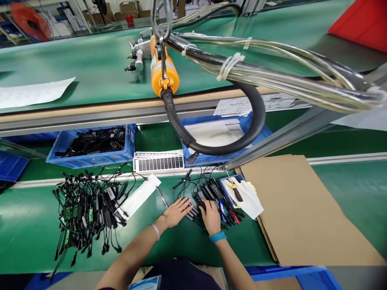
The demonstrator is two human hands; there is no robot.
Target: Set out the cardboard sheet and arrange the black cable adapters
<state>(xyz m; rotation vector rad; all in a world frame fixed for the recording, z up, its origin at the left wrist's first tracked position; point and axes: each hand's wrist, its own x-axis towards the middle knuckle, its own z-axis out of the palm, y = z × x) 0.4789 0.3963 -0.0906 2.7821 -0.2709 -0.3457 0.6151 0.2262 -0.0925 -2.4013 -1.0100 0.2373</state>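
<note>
Head view is showing both hands lying flat, fingers loose, grasping nothing: left hand and right hand are pressing on the black cable parts mid-bench. Keeping them aligned is probably calling for even, light pressure.

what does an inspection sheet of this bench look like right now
surface: green mat, bare in the near left part.
job's things: row of black cabled parts under both hands.
clutter: cable pile at left, white strip, label tray, white cloth with a screwdriver, cardboard at right.
hands: left hand flat on the parts, fingers spread; right hand resting on them; neither closed on anything.
cables: black hose from the orange tool, tied bundle overhead.
surroundings: blue bins behind, conveyor with paper.
</note>
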